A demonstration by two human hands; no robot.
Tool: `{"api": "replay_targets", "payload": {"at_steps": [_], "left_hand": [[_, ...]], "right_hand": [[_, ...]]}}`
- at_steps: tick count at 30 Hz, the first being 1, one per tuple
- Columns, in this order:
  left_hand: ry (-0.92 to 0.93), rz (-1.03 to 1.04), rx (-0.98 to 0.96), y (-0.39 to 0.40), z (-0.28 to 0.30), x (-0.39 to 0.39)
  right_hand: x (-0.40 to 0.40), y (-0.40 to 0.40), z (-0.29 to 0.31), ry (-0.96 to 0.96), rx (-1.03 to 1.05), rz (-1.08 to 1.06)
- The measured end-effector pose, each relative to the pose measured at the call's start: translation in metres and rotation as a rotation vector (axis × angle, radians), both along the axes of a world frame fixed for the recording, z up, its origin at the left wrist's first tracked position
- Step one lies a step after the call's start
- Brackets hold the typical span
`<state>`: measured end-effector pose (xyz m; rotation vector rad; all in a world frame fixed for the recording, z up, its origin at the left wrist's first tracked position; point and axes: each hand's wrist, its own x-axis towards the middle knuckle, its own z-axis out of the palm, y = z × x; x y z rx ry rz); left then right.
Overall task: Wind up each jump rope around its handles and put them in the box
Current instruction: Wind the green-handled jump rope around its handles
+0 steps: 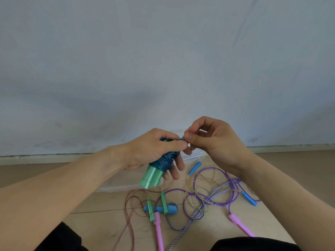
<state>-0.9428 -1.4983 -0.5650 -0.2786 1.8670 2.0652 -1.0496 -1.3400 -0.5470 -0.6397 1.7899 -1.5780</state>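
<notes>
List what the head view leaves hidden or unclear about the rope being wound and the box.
- Rope end: the right hand pinches at the teal coil, but its fingers hide how the end is tucked.
- Green handles: upper parts hidden under the coil and the left hand.
- Clear box: mostly behind both hands; its contents cannot be told.

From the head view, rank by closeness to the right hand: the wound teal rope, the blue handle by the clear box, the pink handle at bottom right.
1. Wound teal rope, touching its fingertips.
2. Blue handle, just below.
3. Pink handle, farthest, lower right.
</notes>
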Motion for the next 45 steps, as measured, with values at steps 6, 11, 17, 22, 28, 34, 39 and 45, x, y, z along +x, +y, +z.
{"api": "replay_targets", "payload": {"at_steps": [6, 11, 17, 22, 28, 34, 39, 45], "left_hand": [[-0.061, 0.051, 0.002, -0.001, -0.004, 0.0], [-0.116, 0.003, -0.043, -0.007, -0.002, 0.0], [-0.116, -0.084, -0.149, -0.008, 0.006, -0.002], [-0.126, -0.128, -0.032, -0.012, 0.02, -0.003], [-0.109, -0.052, -0.107, -0.024, 0.015, 0.002], [0.077, 0.058, -0.159, -0.032, 0.017, 0.019], [0.052, 0.18, -0.025, -0.047, 0.026, 0.031], [-0.065, 0.31, -0.022, -0.061, 0.02, 0.051]], "right_hand": [[0.0, -0.002, 0.0, 0.243, 0.073, 0.086], [0.002, -0.003, -0.006, 0.208, 0.08, 0.059], [0.002, -0.004, 0.002, 0.19, 0.048, -0.033], [-0.005, -0.002, 0.023, 0.163, -0.076, -0.08], [0.008, -0.013, 0.013, 0.161, -0.002, -0.116], [0.011, -0.024, 0.014, 0.022, 0.017, -0.145], [0.013, -0.043, 0.03, 0.012, -0.069, -0.165], [0.046, -0.075, 0.008, 0.022, 0.179, 0.062]]}}
